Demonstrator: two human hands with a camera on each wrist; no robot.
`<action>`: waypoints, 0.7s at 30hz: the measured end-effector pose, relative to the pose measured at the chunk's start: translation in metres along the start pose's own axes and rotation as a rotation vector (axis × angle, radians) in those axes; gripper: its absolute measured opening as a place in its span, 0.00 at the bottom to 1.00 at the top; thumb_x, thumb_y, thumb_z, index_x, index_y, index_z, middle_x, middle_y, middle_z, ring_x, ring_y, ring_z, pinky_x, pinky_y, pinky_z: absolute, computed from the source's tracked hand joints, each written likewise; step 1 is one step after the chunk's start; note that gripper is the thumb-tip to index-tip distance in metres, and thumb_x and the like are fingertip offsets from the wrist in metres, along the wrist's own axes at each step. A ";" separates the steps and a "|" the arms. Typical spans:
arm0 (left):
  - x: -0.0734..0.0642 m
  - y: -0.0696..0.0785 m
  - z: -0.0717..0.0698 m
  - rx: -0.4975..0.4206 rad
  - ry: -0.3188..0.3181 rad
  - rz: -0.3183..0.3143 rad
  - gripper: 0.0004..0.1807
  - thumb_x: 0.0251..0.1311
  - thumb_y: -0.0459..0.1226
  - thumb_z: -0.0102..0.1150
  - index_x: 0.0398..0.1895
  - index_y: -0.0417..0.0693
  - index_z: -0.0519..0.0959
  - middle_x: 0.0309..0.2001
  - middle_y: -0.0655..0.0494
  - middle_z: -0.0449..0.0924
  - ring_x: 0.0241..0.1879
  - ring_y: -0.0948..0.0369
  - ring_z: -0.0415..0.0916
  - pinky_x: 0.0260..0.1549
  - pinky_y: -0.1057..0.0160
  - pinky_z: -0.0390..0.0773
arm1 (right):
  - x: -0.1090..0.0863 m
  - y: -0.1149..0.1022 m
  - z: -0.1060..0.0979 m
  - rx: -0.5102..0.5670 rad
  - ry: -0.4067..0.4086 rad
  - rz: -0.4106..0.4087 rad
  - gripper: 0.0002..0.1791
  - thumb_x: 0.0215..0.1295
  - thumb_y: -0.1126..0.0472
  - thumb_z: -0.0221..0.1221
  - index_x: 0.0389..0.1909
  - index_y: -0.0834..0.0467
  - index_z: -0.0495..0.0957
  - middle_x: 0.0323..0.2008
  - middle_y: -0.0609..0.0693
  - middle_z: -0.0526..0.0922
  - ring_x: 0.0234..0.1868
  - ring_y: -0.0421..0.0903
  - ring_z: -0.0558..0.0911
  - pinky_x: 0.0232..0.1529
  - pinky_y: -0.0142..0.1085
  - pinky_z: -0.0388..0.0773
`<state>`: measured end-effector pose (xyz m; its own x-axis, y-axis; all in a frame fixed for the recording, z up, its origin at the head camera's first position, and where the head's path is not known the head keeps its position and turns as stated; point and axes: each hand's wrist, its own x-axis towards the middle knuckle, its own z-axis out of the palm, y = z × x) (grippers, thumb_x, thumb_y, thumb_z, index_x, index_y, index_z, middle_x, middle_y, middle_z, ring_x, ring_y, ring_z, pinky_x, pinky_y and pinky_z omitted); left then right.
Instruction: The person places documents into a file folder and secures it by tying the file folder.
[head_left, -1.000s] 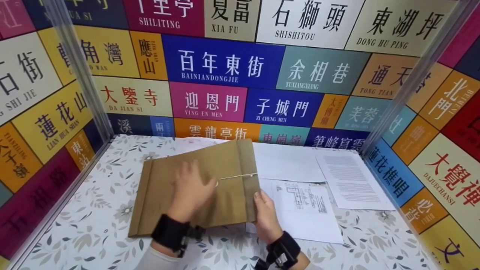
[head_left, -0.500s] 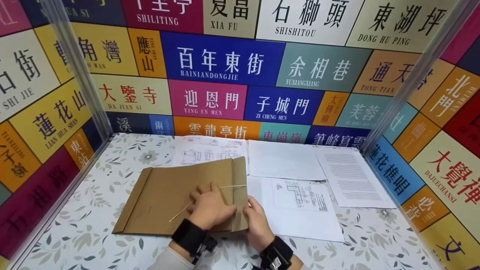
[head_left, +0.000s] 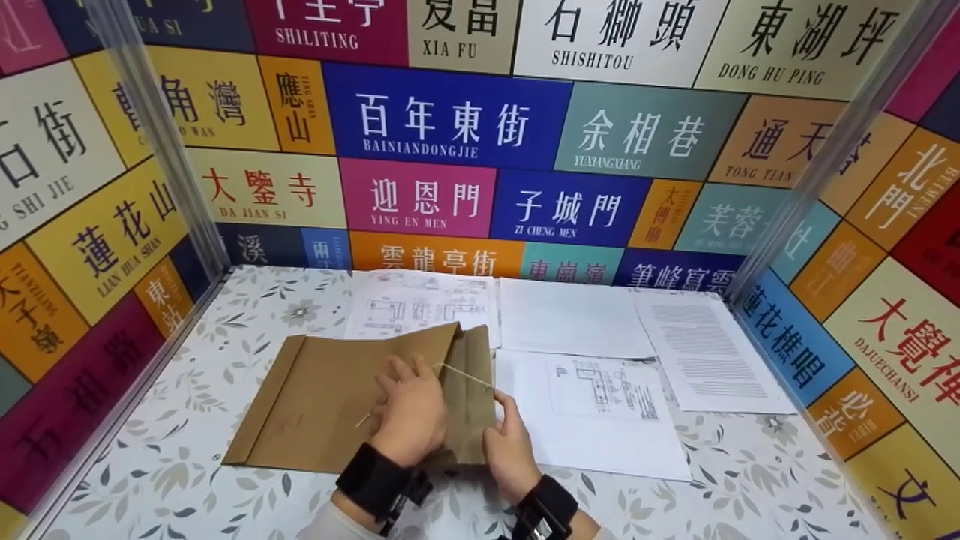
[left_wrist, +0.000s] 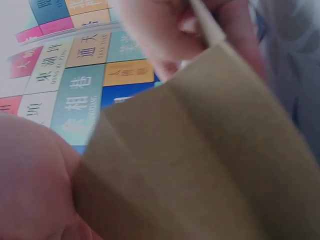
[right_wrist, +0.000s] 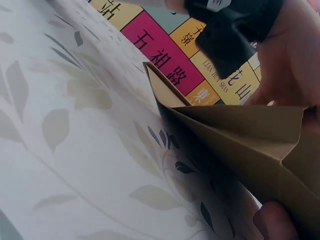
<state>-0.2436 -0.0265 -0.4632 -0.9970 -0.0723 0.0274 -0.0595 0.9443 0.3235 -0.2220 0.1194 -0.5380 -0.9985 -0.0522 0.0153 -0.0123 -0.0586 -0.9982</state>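
Note:
A brown kraft paper document envelope [head_left: 330, 397] lies on the table, its mouth on the right side spread apart. My left hand [head_left: 412, 412] holds the front panel beside the mouth, the back of the hand upward and the thumb hidden in the head view. At the flap's right edge my right hand [head_left: 511, 450] grips the folded flap [head_left: 472, 397]. A thin white string [head_left: 463, 375] runs over the mouth towards the right fingers. In the right wrist view the envelope's mouth [right_wrist: 255, 135] gapes, with the right hand's fingertip [right_wrist: 275, 222] at its lower edge.
Printed drawing sheets [head_left: 427, 300] lie behind the envelope, and another drawing sheet [head_left: 592, 442] is to its right. A blank white sheet [head_left: 574, 319] and a text page [head_left: 705, 356] lie further back. Lettered panels [head_left: 450, 116] wall in the leaf-patterned table [head_left: 165, 442].
The envelope has come down flatter onto the table, towards me. My left hand has shifted right to the mouth, whose front panel now lifts away from the flap.

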 end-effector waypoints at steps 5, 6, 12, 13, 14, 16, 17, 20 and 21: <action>-0.003 -0.001 -0.004 0.075 0.026 0.068 0.45 0.51 0.33 0.72 0.72 0.24 0.64 0.66 0.17 0.65 0.63 0.25 0.69 0.49 0.30 0.80 | 0.002 0.001 -0.001 0.014 -0.024 0.009 0.39 0.62 0.78 0.42 0.77 0.67 0.54 0.48 0.69 0.85 0.41 0.51 0.86 0.38 0.36 0.83; -0.004 0.000 -0.003 0.063 0.027 0.067 0.43 0.53 0.32 0.71 0.72 0.24 0.65 0.66 0.18 0.66 0.62 0.26 0.70 0.48 0.30 0.80 | 0.002 0.001 -0.001 0.021 -0.025 0.023 0.39 0.61 0.78 0.43 0.77 0.67 0.55 0.45 0.67 0.86 0.40 0.50 0.86 0.37 0.36 0.83; -0.016 0.010 0.005 -0.020 0.078 0.075 0.30 0.64 0.25 0.60 0.70 0.27 0.68 0.66 0.23 0.67 0.60 0.27 0.69 0.42 0.24 0.78 | 0.005 -0.002 -0.002 0.108 -0.038 0.078 0.36 0.63 0.75 0.52 0.73 0.69 0.58 0.41 0.63 0.87 0.39 0.50 0.87 0.39 0.41 0.87; -0.018 0.012 0.006 -0.018 0.092 0.092 0.29 0.65 0.25 0.60 0.70 0.27 0.69 0.66 0.24 0.67 0.61 0.26 0.68 0.43 0.23 0.76 | 0.006 -0.001 -0.003 0.121 -0.047 0.076 0.35 0.63 0.75 0.53 0.73 0.69 0.58 0.43 0.64 0.86 0.40 0.51 0.88 0.41 0.43 0.87; -0.021 0.014 0.008 -0.016 0.104 0.111 0.29 0.65 0.25 0.59 0.69 0.28 0.69 0.66 0.24 0.67 0.62 0.26 0.67 0.45 0.22 0.75 | 0.006 -0.001 -0.004 0.126 -0.053 0.070 0.35 0.64 0.74 0.55 0.72 0.69 0.58 0.46 0.64 0.86 0.42 0.52 0.88 0.42 0.44 0.87; -0.025 0.017 0.011 -0.004 0.117 0.149 0.28 0.66 0.25 0.58 0.70 0.27 0.69 0.67 0.23 0.67 0.64 0.24 0.65 0.47 0.20 0.72 | 0.006 0.000 -0.006 0.102 -0.051 0.048 0.34 0.63 0.74 0.57 0.71 0.69 0.59 0.50 0.65 0.85 0.45 0.53 0.87 0.45 0.45 0.87; -0.027 0.018 0.013 0.000 0.126 0.168 0.28 0.67 0.25 0.57 0.70 0.27 0.69 0.68 0.22 0.66 0.65 0.23 0.64 0.48 0.19 0.70 | 0.007 0.001 -0.006 0.079 -0.045 0.035 0.34 0.62 0.74 0.58 0.70 0.69 0.60 0.52 0.64 0.84 0.46 0.53 0.87 0.46 0.45 0.86; -0.029 0.019 0.015 0.027 0.209 0.203 0.25 0.69 0.24 0.53 0.68 0.26 0.71 0.68 0.21 0.67 0.66 0.23 0.64 0.49 0.19 0.71 | 0.007 0.004 -0.007 -0.028 -0.011 0.001 0.35 0.57 0.75 0.60 0.68 0.68 0.64 0.54 0.63 0.82 0.48 0.52 0.85 0.47 0.44 0.85; -0.028 0.019 0.015 0.041 0.252 0.205 0.23 0.69 0.24 0.51 0.67 0.26 0.72 0.67 0.21 0.67 0.65 0.23 0.65 0.49 0.20 0.72 | 0.007 0.006 -0.008 -0.061 0.000 -0.004 0.35 0.55 0.75 0.60 0.67 0.68 0.66 0.53 0.62 0.82 0.48 0.52 0.85 0.47 0.43 0.85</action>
<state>-0.2172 -0.0018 -0.4717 -0.9452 0.0487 0.3228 0.1344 0.9592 0.2489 -0.2292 0.1263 -0.5440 -0.9984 -0.0525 0.0196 -0.0197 0.0017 -0.9998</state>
